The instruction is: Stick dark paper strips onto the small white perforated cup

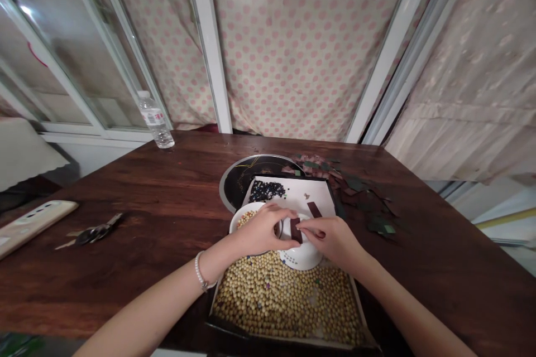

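My left hand [263, 228] holds a small dark brown rectangular piece [296, 232] between thumb and fingers, above an upturned-looking white bowl [302, 259]. My right hand [335, 239] is closed in a pinch, its fingertips against the right side of that piece; whatever is in the pinch is too small to make out. Partly behind my left hand stands another white bowl [233, 224] with yellow and reddish beads. Both bowls are in a shallow box [321, 185], where many tan beads [268, 301] fill the near part. A second brown strip [314, 210] lies beyond my right hand.
Black beads [266, 190] sit in the box's far left corner. A round dark plate [232, 184] lies behind it. Brown and green scraps [355, 184] are scattered right. Keys [94, 232], a phone [33, 223] and a water bottle [156, 120] stand or lie left on the wooden table [167, 195].
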`<state>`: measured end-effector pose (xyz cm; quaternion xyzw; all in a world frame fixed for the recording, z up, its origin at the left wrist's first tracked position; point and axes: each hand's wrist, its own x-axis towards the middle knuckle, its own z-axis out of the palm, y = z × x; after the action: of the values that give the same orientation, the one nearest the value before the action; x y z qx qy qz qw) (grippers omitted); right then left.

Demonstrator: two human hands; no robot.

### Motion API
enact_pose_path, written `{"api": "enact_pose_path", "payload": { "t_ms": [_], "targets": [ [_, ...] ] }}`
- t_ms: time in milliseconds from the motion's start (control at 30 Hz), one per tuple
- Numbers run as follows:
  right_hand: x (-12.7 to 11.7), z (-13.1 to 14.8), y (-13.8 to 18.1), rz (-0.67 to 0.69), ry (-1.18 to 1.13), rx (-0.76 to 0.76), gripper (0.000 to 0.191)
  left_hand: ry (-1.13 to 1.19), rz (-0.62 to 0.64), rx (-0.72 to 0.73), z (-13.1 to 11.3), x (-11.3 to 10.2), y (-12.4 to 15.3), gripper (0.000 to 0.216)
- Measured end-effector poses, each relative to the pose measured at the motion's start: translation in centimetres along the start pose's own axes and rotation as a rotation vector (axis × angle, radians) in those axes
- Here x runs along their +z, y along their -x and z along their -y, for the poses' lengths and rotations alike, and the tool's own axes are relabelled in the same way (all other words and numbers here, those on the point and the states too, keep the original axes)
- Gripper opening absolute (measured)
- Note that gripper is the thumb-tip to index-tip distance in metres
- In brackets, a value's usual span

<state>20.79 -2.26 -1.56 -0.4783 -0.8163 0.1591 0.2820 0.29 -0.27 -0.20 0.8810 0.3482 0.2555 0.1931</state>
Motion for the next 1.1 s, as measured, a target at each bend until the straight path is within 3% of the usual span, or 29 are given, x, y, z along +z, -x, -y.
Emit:
{"api": "enact_pose_path", "payload": {
  "t_ms": [433, 633, 967, 1100],
  "targets": [
    [0.7, 0.4, -0.2, -0.019, -0.071, -0.039, 0.020, -0.028, 0.014, -0.004, 0.1, 0.1, -0.1, 0.053],
    [1.4, 0.3, -0.7, -0.113, -0.160, 0.111, 0.015, -0.030, 0.039, -0.007, 0.0, 0.0, -0.2, 0.047],
    [0.2, 1.5, -0.3, 0.078, -0.160, 0.036, 0.011, 0.007, -0.004, -0.009, 0.1, 0.1, 0.0, 0.052],
    [0.7, 0.9, -0.9, -0.025, -0.122, 0.079, 0.013, -0.006, 0.034, -0.009, -0.1, -0.1, -0.2, 0.046]
  ]
}}
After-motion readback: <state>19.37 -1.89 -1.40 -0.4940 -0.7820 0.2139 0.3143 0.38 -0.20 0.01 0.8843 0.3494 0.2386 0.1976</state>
